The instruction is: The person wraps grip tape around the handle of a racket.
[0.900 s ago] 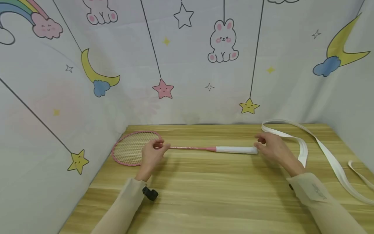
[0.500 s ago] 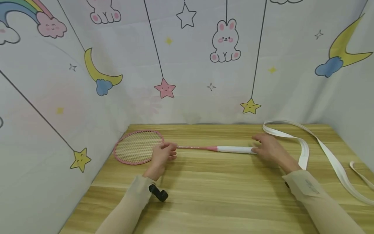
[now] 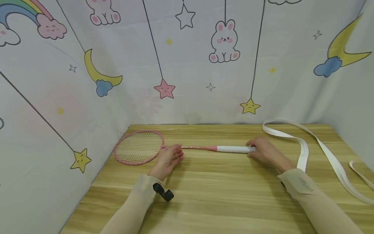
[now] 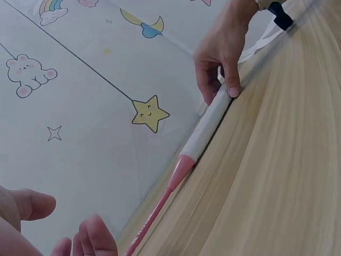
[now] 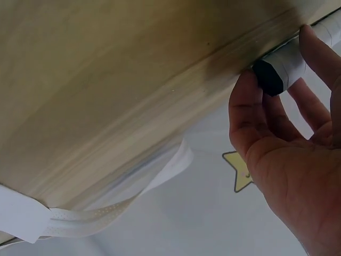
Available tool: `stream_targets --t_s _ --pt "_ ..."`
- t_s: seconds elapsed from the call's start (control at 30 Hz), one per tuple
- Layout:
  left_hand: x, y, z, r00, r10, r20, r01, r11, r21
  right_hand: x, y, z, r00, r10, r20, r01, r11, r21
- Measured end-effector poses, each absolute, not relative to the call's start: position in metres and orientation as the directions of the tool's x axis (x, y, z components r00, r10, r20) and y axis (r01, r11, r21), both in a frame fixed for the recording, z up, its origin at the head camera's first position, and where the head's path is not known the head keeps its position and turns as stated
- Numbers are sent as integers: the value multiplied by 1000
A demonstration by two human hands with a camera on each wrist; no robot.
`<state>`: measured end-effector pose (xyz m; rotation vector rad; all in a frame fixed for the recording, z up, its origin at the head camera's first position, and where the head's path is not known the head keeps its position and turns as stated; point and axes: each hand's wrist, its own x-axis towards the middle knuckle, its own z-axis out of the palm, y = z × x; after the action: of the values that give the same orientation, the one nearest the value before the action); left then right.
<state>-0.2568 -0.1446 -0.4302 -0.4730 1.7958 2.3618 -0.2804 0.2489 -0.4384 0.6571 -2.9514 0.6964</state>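
Note:
A pink badminton racket (image 3: pixel 138 148) lies across the wooden table, head to the left and white-wrapped handle (image 3: pixel 235 149) to the right. My right hand (image 3: pixel 264 151) holds the handle's end, with thumb and fingers on either side. In the right wrist view, the dark butt cap (image 5: pixel 268 78) shows between the fingers of that hand (image 5: pixel 298 160). Beside the shaft (image 3: pixel 198 148), near the racket head, is my left hand (image 3: pixel 169 159), its fingers loosely bent with nothing visible in them. The left wrist view shows its thumb and fingertips apart, close to the shaft (image 4: pixel 149 221).
A long white strip (image 3: pixel 330 152) curls over the table's right side, behind and beside my right arm. Its perforations show in the right wrist view. A cartoon-printed curtain (image 3: pixel 187 65) closes off the table's back and sides.
My left hand has moved right from the racket head to the shaft, and its fingers have loosened. My right hand has moved left and taken hold of the handle's end. The racket stays in place.

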Motion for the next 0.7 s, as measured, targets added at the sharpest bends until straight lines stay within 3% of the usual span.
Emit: stream_targets --t_s 0.27,0.43,0.7 --pt "-248 -120 -435 -922 20 -387 -379 -264 887 -281 245 -444 -895 -417 158 -445 811 -380" --pt "-239 -100 -439 -917 97 -386 -398 -253 882 -275 241 -441 -910 -383 161 -414 811 -412" --pt "-230 -72 -438 -896 215 -388 -442 -353 824 -259 237 -426 -901 -382 206 -434 806 -404"
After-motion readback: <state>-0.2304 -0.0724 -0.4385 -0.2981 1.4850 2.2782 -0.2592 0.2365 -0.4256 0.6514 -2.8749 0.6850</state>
